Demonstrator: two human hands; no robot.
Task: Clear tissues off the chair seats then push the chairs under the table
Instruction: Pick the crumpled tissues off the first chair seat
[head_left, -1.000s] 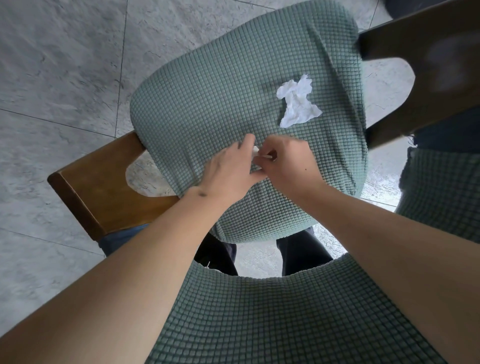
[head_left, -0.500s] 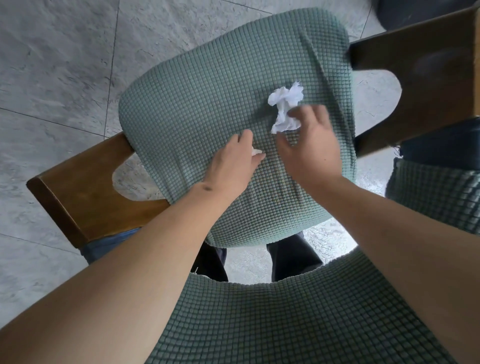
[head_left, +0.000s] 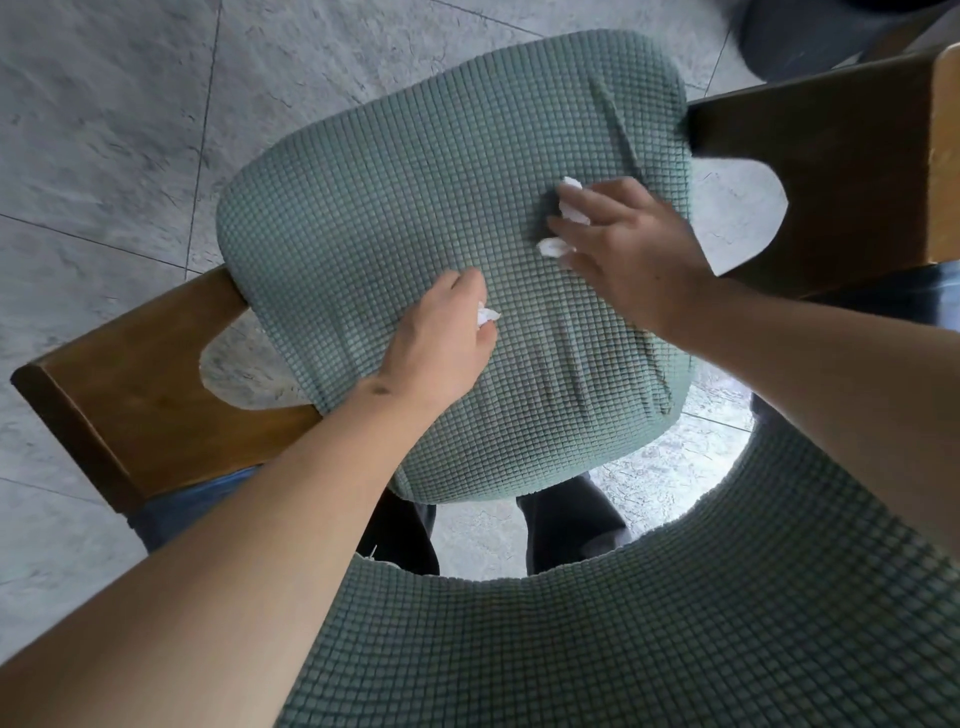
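R hand (head_left: 631, 249) clenches the crumpled tissue (head_left: 571, 208) on the green chair seat (head_left: 405, 197), bunching it for lift-off. L hand (head_left: 441, 338) pinches a small tissue scrap (head_left: 487, 315) w/ fingertips, keeping it off the seat.

Grey marbled floor tiles (head_left: 104, 130) with thin grout lines, daylight glare near the lower right.

Bright, even daylight, soft shadows; wide-angle bending at edges, top-right corner perhaps motion-blurred
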